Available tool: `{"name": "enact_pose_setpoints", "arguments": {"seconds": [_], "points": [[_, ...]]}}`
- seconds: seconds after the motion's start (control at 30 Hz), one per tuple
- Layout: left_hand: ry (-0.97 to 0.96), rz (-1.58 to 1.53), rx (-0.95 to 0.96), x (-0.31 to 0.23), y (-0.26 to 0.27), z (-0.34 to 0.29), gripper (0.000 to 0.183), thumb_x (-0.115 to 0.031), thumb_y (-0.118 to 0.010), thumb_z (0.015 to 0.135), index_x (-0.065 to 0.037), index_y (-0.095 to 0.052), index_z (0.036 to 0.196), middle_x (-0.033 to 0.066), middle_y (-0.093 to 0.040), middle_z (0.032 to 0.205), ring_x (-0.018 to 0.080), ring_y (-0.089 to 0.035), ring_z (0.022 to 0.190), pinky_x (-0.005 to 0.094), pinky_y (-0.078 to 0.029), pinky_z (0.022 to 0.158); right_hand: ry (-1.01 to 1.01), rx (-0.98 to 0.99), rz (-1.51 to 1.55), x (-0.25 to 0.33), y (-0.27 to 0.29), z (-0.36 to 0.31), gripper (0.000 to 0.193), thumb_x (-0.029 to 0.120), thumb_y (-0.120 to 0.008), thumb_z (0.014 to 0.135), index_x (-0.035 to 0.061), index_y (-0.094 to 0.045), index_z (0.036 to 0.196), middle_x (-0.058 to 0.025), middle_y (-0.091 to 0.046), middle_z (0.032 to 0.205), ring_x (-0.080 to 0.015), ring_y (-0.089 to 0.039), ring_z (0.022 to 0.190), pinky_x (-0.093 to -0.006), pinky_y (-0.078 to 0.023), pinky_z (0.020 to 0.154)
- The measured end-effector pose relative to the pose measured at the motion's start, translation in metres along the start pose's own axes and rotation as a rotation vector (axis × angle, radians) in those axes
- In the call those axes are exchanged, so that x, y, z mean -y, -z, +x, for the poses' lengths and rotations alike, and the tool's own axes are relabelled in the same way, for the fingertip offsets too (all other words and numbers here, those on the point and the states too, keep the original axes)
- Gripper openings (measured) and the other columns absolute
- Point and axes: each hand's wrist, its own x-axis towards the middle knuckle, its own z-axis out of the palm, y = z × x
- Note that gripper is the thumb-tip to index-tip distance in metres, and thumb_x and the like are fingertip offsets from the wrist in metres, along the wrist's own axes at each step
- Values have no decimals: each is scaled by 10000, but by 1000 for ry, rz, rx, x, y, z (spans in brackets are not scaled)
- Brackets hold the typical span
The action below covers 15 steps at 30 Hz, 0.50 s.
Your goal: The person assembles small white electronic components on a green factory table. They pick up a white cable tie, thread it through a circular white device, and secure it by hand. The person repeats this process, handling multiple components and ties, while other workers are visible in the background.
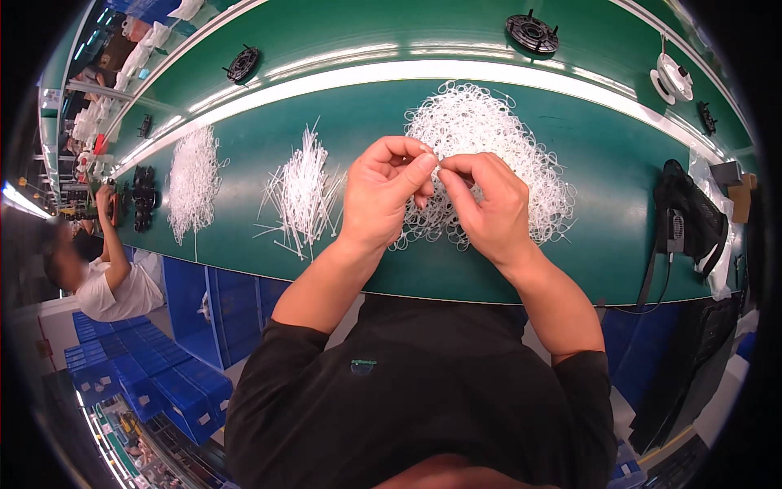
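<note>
My left hand (383, 196) and my right hand (494, 204) meet over the green worktable, thumbs and forefingers pinched close together. Between the fingertips is a small white cable tie (437, 162), mostly covered by the fingers. Right behind and beneath the hands spreads a large heap of white cable ties bent into loops (481, 122). To the left of my left hand lies a smaller bundle of straight white cable ties (303, 187). Farther left is another pile of looped white ties (194, 183).
Behind a pale rail, a green conveyor belt (342, 53) carries black round parts (533, 34) and a white part (674, 77). A black mesh bag (688, 216) lies at the table's right end. At left, a co-worker (114, 281) reaches toward black parts (144, 200); blue bins (179, 383) stand below.
</note>
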Motion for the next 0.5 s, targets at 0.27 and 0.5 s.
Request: {"name": "enact_pose_setpoints", "arguments": {"seconds": [0.27,0.5], "points": [[-139,317,-142,4,-8,-5,132,-48,-694,942,27,-632,1032,68,-700,844,77,-662,669,199,-524,554,55,-42,8,-2,2,2,158,-5,-735,818,41,-680,960,-79,-694,819,-241,-665,732,-345,-531,650],[-43,268,-52,16,-1,-9,130,-13,-684,936,34,-634,1046,80,-693,829,97,-655,655,215,-532,561,-132,-124,233,2,-1,-2,235,-19,-752,803,30,-668,1017,-77,-715,846,-205,-676,709,-310,-547,647]]}}
